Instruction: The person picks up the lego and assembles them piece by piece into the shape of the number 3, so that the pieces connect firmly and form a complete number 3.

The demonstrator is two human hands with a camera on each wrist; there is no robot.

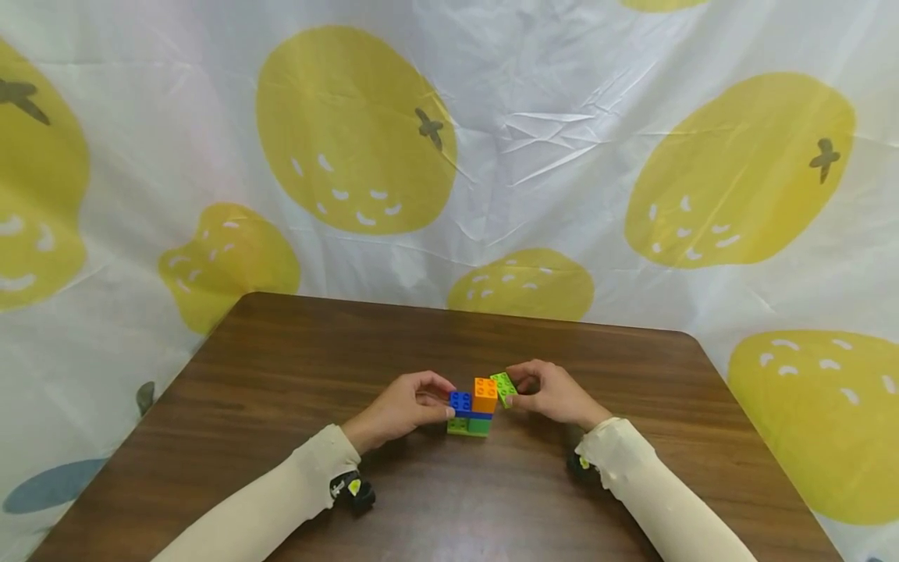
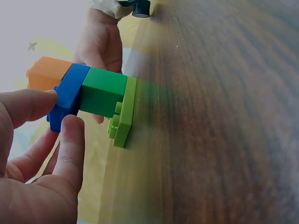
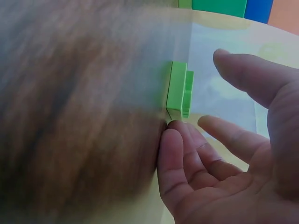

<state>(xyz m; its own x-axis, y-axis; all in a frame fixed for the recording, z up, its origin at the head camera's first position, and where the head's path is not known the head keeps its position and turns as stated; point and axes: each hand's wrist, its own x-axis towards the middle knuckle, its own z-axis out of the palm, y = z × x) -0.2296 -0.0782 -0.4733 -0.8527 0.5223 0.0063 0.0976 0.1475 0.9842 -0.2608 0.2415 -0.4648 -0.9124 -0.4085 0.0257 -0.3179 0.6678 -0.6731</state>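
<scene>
A small stack of toy building bricks stands on the table: a light green flat brick [image 2: 125, 119] at the bottom, a green brick [image 2: 103, 91] on it, then a blue flat brick [image 2: 70, 93], with an orange brick [image 1: 485, 395] on top. My left hand [image 1: 410, 407] pinches the overhanging end of the blue brick between thumb and fingers. To the right of the stack, another light green flat brick [image 3: 177, 89] lies on the table, studs up. Beside it is my right hand [image 1: 555, 393], its fingertips close by the brick and its thumb apart from it.
The brown wooden table [image 1: 337, 343] has rounded far corners. Behind it hangs a white curtain [image 1: 534, 70] printed with yellow fruit. A black wrist camera [image 1: 353, 490] is strapped at the left sleeve cuff.
</scene>
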